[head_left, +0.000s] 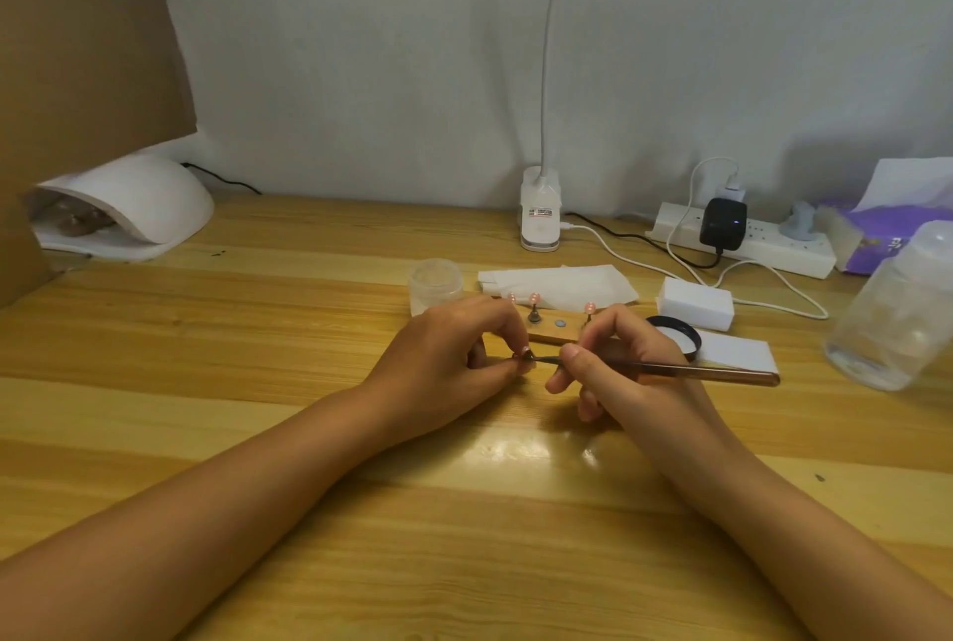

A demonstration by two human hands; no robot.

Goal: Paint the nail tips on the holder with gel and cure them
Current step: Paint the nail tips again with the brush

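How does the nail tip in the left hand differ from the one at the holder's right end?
The held nail tip is off the holder, pinched by the left hand; the right-end nail tip stands upright on the holder. The brush touches the held one only. Both look pinkish.

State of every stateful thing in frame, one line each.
left hand, pinches nail tip
right hand, grips brush
brush, bristles at that tip
holder, three tips mounted, one spot bare
black lid, off, inside up
jar, uncapped
curing lamp, no glow seen
adapter, plugged in
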